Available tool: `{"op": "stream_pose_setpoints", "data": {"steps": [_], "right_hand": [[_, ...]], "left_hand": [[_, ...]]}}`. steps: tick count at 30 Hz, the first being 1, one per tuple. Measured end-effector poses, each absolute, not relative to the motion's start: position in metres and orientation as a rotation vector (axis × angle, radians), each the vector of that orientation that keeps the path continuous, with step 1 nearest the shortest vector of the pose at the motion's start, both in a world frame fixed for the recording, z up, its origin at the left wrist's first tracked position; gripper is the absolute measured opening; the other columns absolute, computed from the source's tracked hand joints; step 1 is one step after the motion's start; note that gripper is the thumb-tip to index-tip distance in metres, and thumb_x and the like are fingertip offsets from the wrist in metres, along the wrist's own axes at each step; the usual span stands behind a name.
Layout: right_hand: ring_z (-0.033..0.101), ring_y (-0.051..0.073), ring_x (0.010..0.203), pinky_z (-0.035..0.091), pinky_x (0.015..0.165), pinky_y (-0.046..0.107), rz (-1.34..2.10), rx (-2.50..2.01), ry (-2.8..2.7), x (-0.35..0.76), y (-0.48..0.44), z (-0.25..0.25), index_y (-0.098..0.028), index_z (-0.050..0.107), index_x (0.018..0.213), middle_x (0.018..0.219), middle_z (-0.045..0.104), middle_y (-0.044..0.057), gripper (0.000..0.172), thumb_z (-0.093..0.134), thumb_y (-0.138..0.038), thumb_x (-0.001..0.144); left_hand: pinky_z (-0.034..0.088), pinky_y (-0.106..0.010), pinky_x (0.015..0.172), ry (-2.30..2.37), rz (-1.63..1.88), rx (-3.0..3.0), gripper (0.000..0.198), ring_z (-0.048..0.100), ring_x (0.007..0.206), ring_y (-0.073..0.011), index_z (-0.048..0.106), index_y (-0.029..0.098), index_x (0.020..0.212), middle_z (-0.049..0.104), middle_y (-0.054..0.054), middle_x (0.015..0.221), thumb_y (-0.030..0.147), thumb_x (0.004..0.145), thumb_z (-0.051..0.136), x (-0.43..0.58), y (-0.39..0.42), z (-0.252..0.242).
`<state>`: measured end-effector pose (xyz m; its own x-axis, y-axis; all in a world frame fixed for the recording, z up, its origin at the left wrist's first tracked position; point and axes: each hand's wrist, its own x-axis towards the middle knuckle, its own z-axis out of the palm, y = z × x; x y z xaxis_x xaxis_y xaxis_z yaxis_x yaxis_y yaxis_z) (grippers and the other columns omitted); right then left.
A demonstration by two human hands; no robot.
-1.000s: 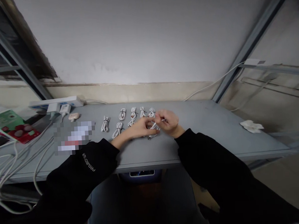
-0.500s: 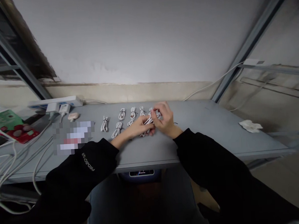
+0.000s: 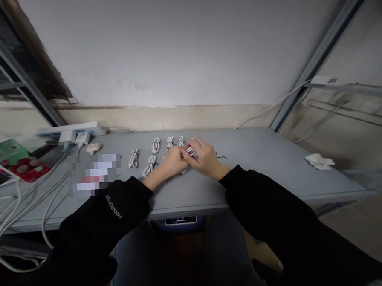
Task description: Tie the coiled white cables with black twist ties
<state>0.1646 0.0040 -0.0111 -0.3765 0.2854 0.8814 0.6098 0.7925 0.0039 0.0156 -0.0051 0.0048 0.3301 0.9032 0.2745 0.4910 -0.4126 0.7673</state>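
Both hands are right together over the gray table (image 3: 259, 169). The left hand (image 3: 174, 161) and right hand (image 3: 205, 157) touch and are pinched tight on a coiled white cable (image 3: 190, 151) held between them. Fingers overlap so much that I can't tell which ones are doing the gripping. Going off that cable, a thin black wire (image 3: 222, 157) lies on the tabletop just to its right, past the right hand. To its left sit more small tied white cable bundles (image 3: 155, 145), lined up in two loose rows. Well left of it there's a white power strip (image 3: 94, 129) with plugs in, a small beige case (image 3: 94, 148) and a green-and-red fruit package (image 3: 14, 160). Well right of it sits a crumpled tissue (image 3: 320, 162).
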Motion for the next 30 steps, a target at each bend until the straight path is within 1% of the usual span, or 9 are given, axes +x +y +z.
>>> {"op": "stream_pose_setpoints", "data": {"steps": [6, 9, 12, 15, 18, 21, 24, 28, 30], "right_hand": [[0.045, 0.011, 0.053, 0.031, 0.052, 0.026, -0.395, -0.751, -1.961, 0.161, 0.005, -0.014, -0.021, 0.053, 0.074, 0.061, 0.054, -0.001, 0.04, 0.037, -0.04, 0.104], [0.043, 0.01, 0.052, 0.032, 0.053, 0.025, -0.26, -0.759, -1.954, 0.16, 0.006, -0.015, -0.021, 0.053, 0.073, 0.059, 0.052, -0.002, 0.042, 0.035, -0.041, 0.105], [0.042, 0.01, 0.051, 0.034, 0.054, 0.025, -0.094, -0.799, -1.888, 0.164, 0.012, -0.014, -0.021, 0.053, 0.073, 0.059, 0.05, -0.003, 0.039, 0.038, -0.042, 0.103], [0.043, 0.011, 0.054, 0.036, 0.056, 0.025, 0.043, -0.859, -1.812, 0.17, 0.021, -0.011, -0.022, 0.052, 0.072, 0.06, 0.051, -0.003, 0.035, 0.044, -0.042, 0.099], [0.042, 0.011, 0.054, 0.035, 0.056, 0.026, 0.175, -0.96, -1.825, 0.176, 0.027, -0.003, -0.021, 0.049, 0.067, 0.058, 0.049, -0.003, 0.035, 0.047, -0.042, 0.096], [0.042, 0.011, 0.053, 0.032, 0.052, 0.026, 0.313, -1.034, -1.951, 0.188, 0.029, 0.008, -0.021, 0.048, 0.064, 0.056, 0.047, -0.004, 0.041, 0.048, -0.048, 0.096], [0.044, 0.012, 0.051, 0.033, 0.05, 0.026, 0.409, -1.052, -1.977, 0.217, 0.034, 0.021, -0.02, 0.055, 0.073, 0.056, 0.05, -0.003, 0.043, 0.044, -0.054, 0.097], [0.049, 0.01, 0.047, 0.036, 0.046, 0.024, 0.568, -1.298, -2.104, 0.275, 0.049, 0.032, -0.019, 0.064, 0.086, 0.059, 0.059, -0.002, 0.02, 0.066, -0.039, 0.088], [0.05, 0.01, 0.043, 0.033, 0.041, 0.024, 0.647, -1.415, -2.231, 0.296, 0.056, 0.031, -0.018, 0.069, 0.081, 0.059, 0.062, 0.0, 0.014, 0.075, -0.031, 0.078]], "left_hand": [[0.036, -0.034, 0.066, 1.44, 0.911, 2.238, 0.032, 0.052, 0.064, -0.0223, 0.034, 0.025, 0.051, 0.035, 0.0, 0.049, 0.016, 0.069, 0.059, 0.015, -0.005, 0.006], [0.037, -0.034, 0.068, 1.478, 0.837, 2.299, 0.024, 0.056, 0.069, -0.0238, 0.044, 0.023, 0.058, 0.043, -0.003, 0.054, 0.019, 0.076, 0.058, 0.016, -0.004, 0.006], [0.04, -0.033, 0.072, 1.421, 0.829, 2.355, 0.008, 0.059, 0.072, -0.0233, 0.058, 0.02, 0.08, 0.058, -0.005, 0.066, 0.025, 0.086, 0.055, 0.016, -0.004, 0.006], [0.042, -0.033, 0.075, 1.288, 0.848, 2.395, 0.014, 0.061, 0.078, -0.0228, 0.059, 0.019, 0.099, 0.066, -0.008, 0.085, 0.03, 0.094, 0.051, 0.016, -0.005, 0.007], [0.042, -0.033, 0.078, 1.265, 0.875, 2.421, 0.016, 0.06, 0.085, -0.0226, 0.055, 0.021, 0.094, 0.065, -0.008, 0.091, 0.033, 0.098, 0.044, 0.017, -0.005, 0.005], [0.039, -0.031, 0.077, 1.315, 0.866, 2.409, 0.019, 0.057, 0.081, -0.0216, 0.048, 0.023, 0.085, 0.061, -0.006, 0.083, 0.034, 0.099, 0.04, 0.017, -0.004, 0.003], [0.035, -0.03, 0.071, 1.378, 0.864, 2.333, 0.026, 0.051, 0.072, -0.0199, 0.042, 0.024, 0.078, 0.053, -0.002, 0.073, 0.037, 0.1, 0.037, 0.018, -0.003, 0.003], [0.031, -0.03, 0.067, 1.316, 0.922, 2.194, 0.03, 0.044, 0.065, -0.0178, 0.04, 0.023, 0.073, 0.046, 0.0, 0.066, 0.034, 0.1, 0.038, 0.019, -0.001, 0.004], [0.03, -0.03, 0.066, 1.237, 0.966, 2.06, 0.031, 0.041, 0.063, -0.0168, 0.041, 0.023, 0.071, 0.044, 0.001, 0.064, 0.032, 0.1, 0.039, 0.02, 0.001, 0.004]]}}
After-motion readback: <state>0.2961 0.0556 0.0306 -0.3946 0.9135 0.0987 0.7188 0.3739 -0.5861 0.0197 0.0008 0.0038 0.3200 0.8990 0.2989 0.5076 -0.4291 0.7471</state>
